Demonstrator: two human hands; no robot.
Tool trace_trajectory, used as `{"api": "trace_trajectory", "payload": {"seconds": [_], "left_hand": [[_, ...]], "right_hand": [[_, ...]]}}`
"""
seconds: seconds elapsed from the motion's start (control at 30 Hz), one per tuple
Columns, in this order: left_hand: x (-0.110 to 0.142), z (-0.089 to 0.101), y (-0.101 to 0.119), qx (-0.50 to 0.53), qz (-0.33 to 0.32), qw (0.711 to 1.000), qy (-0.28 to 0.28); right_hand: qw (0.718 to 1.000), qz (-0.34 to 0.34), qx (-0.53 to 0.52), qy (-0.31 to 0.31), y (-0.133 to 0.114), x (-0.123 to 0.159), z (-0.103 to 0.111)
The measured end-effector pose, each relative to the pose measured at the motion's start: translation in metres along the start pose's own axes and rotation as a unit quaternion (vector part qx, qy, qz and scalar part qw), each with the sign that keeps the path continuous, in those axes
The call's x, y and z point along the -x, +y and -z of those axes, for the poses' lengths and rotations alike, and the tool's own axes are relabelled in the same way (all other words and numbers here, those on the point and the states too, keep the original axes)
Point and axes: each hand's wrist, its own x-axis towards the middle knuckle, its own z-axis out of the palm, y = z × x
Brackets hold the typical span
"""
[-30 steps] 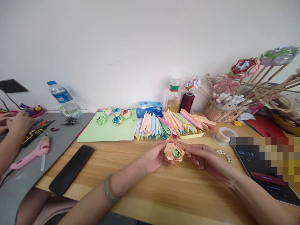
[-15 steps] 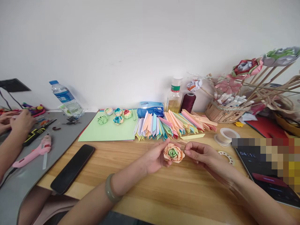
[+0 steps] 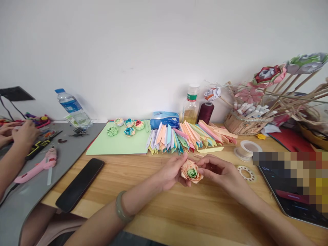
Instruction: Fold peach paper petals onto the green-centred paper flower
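Tabletop, one flower in two hands

Beyond the grip rises a plain white wall, with faint marks above and to the left. Under the grip spreads a wooden table with visible grain; well to the grip's left lies a grey surface. Soft light leaves pale shadows low on the wall.
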Motion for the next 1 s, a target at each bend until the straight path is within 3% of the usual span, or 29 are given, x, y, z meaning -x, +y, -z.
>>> {"api": "trace_trajectory", "payload": {"seconds": [0.23,0.33,0.43,0.6,0.83,1.0], "left_hand": [[-0.001,0.003,0.0,0.013,0.005,1.0,-0.001],[0.0,0.004,0.0,0.034,-0.004,0.999,-0.015],[0.001,0.005,0.002,0.05,-0.008,0.998,-0.025],[0.003,0.004,0.005,0.044,-0.011,0.996,-0.072],[0.006,0.0,0.006,0.001,-0.039,0.999,-0.012],[0.006,-0.001,0.006,-0.005,-0.089,0.996,0.006]], "right_hand": [[0.968,0.14,0.197,0.068,0.002,0.006,-0.001],[0.948,0.167,0.248,0.111,0.007,0.007,-0.002],[0.942,0.17,0.262,0.124,0.009,0.006,-0.002],[0.956,0.182,0.211,0.091,0.006,0.003,0.001],[0.974,0.165,0.15,0.039,0.002,0.004,0.002],[0.995,-0.006,0.051,0.089,-0.004,0.003,0.004]]}}
